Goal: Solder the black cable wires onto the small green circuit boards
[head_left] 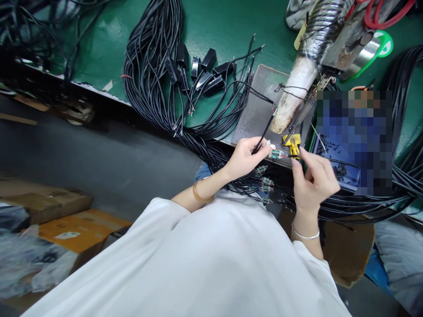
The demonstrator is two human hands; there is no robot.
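Note:
My left hand [247,155] is closed round a black cable [265,130] whose stripped end points up and away from me. At its fingertips is a bit of white wrapping [270,145], touching a small green circuit board [275,154]. Fine coloured wires run from the board to another black cable [343,163], which my right hand [313,174] pinches between thumb and forefinger. Just behind the board, a yellow clamp-like piece [292,144] sits on a dark plate [249,112]. More wired circuit boards [266,188] hang at the bench's front edge, below my hands.
A foil-and-tape-wrapped duct [299,83] comes down close above the work. Right of it are a solder spool [368,57] and a blue tray [350,178] with small black pieces, partly pixelated. Cable bundles [145,61] and black housings [208,59] lie left; cardboard boxes [79,229] stand below.

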